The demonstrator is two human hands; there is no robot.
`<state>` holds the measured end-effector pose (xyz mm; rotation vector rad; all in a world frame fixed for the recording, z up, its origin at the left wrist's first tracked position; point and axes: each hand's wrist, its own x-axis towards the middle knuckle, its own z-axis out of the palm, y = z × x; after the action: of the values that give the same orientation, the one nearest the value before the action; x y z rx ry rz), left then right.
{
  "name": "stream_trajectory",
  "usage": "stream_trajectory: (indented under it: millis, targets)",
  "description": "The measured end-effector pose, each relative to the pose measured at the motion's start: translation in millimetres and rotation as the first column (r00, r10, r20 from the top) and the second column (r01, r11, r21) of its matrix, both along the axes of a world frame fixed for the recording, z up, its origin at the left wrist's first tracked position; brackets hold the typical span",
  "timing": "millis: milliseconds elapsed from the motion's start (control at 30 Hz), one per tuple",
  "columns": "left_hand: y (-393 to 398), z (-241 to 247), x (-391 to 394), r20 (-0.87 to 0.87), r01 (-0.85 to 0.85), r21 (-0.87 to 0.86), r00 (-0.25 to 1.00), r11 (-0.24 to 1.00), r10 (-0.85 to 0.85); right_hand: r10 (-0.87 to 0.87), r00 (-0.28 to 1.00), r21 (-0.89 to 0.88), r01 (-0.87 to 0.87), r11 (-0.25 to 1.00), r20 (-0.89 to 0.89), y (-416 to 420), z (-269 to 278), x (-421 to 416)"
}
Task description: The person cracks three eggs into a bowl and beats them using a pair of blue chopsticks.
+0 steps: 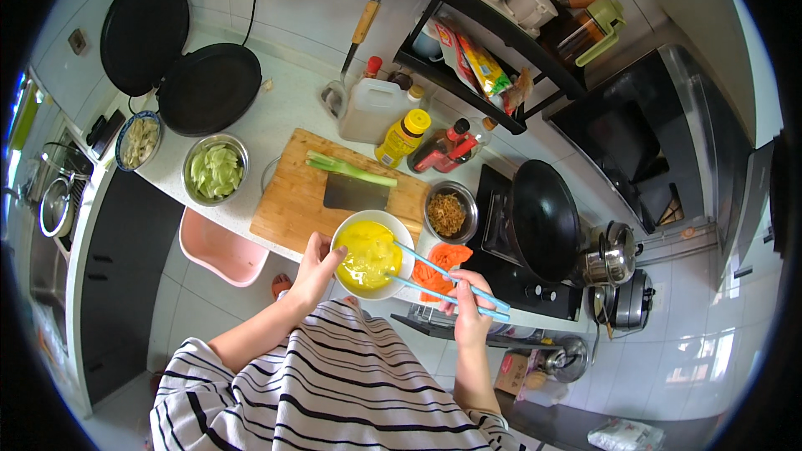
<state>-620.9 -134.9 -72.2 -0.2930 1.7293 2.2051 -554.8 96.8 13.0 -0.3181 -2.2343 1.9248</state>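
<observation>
My left hand grips the rim of a white bowl from its left side. Yellow beaten egg with bubbles on top fills much of the bowl. In my right hand is a pair of blue chopsticks, spread apart, their tips dipping into the egg. Beyond the bowl lies a wooden cutting board, partly covered by it. On the board rest a green stalk vegetable and a cleaver blade. An orange cloth lies right of the bowl, near my right hand.
A steel bowl of sliced green vegetable and an open electric griddle stand left. Right are a steel bowl of brown shreds, a black wok on the stove, and a steel pot. Sauce bottles line the back. A pink bin sits below.
</observation>
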Motion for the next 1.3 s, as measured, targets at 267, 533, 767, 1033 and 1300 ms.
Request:
stream_trajectory:
  millis: [267,533,767,1033,1300]
  targets:
    - [3.5,4.3,2.4,-0.018,0.028,-0.005,0.999,1.0,-0.028,-0.392,0.92,-0.586,0.328,0.741,0.019,-11.0,-61.3,-33.6]
    - [2.9,3.2,2.9,0.015,0.004,0.027,1.0,1.0,-0.004,-0.299,0.928,-0.839,0.338,0.426,0.222,-5.2,-56.2,-34.6]
    - [0.0,-2.6,1.7,0.037,-0.037,0.044,0.999,0.998,0.035,-0.141,0.989,-0.451,0.143,0.881,0.038,4.7,6.8,-9.5]
    - [4.7,1.7,-0.2,0.017,-0.03,0.041,0.999,0.999,0.029,-0.024,0.997,-0.292,0.044,0.955,0.072,-6.0,-22.4,-2.7]
    - [3.9,1.3,2.0,-0.016,-0.018,0.027,1.0,0.999,0.018,-0.29,0.953,-0.634,0.275,0.723,0.083,-29.8,-75.6,-20.7]
